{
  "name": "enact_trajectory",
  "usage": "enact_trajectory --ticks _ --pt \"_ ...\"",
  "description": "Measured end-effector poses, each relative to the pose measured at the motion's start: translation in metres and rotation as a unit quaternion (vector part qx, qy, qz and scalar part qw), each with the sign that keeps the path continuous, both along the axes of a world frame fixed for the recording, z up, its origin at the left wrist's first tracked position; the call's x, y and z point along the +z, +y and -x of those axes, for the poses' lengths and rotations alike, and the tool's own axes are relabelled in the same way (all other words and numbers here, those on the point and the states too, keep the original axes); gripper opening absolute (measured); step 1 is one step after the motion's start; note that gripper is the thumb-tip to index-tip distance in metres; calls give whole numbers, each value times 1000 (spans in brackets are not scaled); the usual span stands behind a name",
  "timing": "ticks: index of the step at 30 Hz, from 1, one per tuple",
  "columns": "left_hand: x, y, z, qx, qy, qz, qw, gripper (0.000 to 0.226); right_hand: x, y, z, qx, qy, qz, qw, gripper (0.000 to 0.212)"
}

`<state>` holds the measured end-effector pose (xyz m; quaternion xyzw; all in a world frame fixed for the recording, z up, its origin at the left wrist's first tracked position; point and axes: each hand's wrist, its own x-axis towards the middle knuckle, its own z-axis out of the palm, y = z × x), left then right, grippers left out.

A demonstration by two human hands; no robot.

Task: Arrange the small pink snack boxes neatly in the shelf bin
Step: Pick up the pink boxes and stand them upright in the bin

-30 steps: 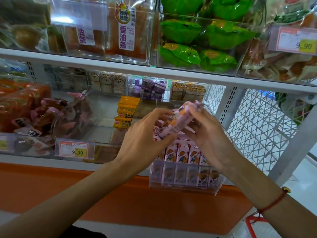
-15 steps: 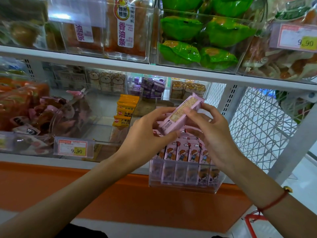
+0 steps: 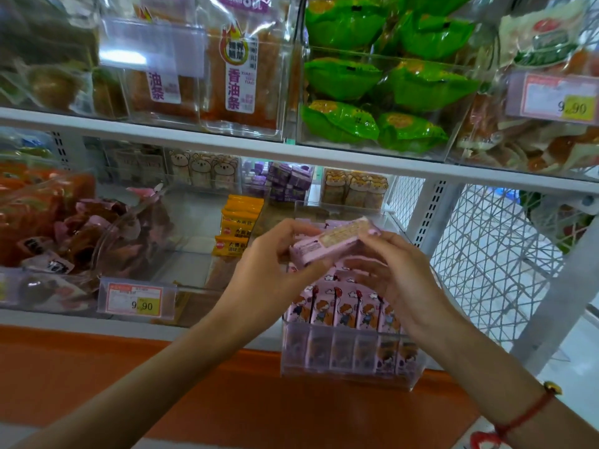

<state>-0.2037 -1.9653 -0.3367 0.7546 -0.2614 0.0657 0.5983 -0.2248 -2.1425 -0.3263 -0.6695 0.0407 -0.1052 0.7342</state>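
pink snack box held over its clear bin

a white metal shop shelf [image 3: 227, 142] runs across the view, with an orange base panel [image 3: 194, 384] below and white wire mesh [image 3: 486, 254] closing the right end. clear plastic bins line both levels. on the upper level, bagged fried dough sticks [image 3: 240, 76] read "香油条", beside green packets [image 3: 372, 102]. price tags [image 3: 137, 299] at lower left and upper right read "9.90". yellow packets [image 3: 238, 225] stand in the middle bin, purple boxes [image 3: 287, 183] farther back.

the left hand [image 3: 269, 270] and right hand [image 3: 398, 273] both pinch one pink snack box [image 3: 330, 243], lying tilted, just above the near-right shelf bin [image 3: 350, 361]. a row of pink snack boxes [image 3: 343, 311] with cartoon children stands upright inside it.
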Motion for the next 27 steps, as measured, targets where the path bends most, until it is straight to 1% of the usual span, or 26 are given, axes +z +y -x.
enact_trajectory --ticks 2,3,6,7,8,10,12,13,15,16,18,19,20,21,24,26,27 --pt "-1 1 1 13 -67 -44 997 37 -2 1 -1 24 12 2 1000 21" --pt "-1 2 1 25 -102 -72 992 39 -3 2 -1 42 23 6 999 21" --pt "-1 2 3 41 -207 -148 966 42 -3 5 1 80 47 32 995 46" --pt "0 2 4 33 -223 -156 962 42 -2 5 1 77 48 32 995 47" --pt "0 2 5 20 -225 -156 962 43 -2 4 1 70 47 18 996 43" --pt "-1 1 7 -1 -202 -146 968 56 0 2 0 61 36 -46 996 31" --pt "0 -1 9 -1 -139 -114 984 68 3 -1 -2 68 15 -101 992 30" --pt "1 -2 9 -2 -93 -92 991 68 4 -2 -1 81 4 -111 991 31" --pt "3 -4 5 -17 -13 -46 999 63 6 -2 1 109 -20 -114 987 34" --pt "2 -4 3 -31 14 -31 999 55 6 -2 2 114 -30 -112 987 36" --pt "3 -5 0 -55 53 -3 997 36 7 0 3 112 -43 -108 987 45" --pt "3 -5 0 -62 67 10 996 34 8 0 4 109 -48 -103 987 49" --pt "3 -5 -1 -57 66 19 996 36 8 0 3 107 -52 -91 989 51" --pt "3 -4 -1 -39 47 20 998 37 9 1 4 106 -56 -68 990 52" --pt "-1 -3 -1 24 -43 7 999 29 8 6 5 95 -54 16 994 52" --pt "-4 -2 -1 50 -83 -16 995 32 5 7 5 87 -60 20 994 50" --pt "-5 -2 -2 54 -88 -24 994 33 4 8 5 83 -67 18 994 47"
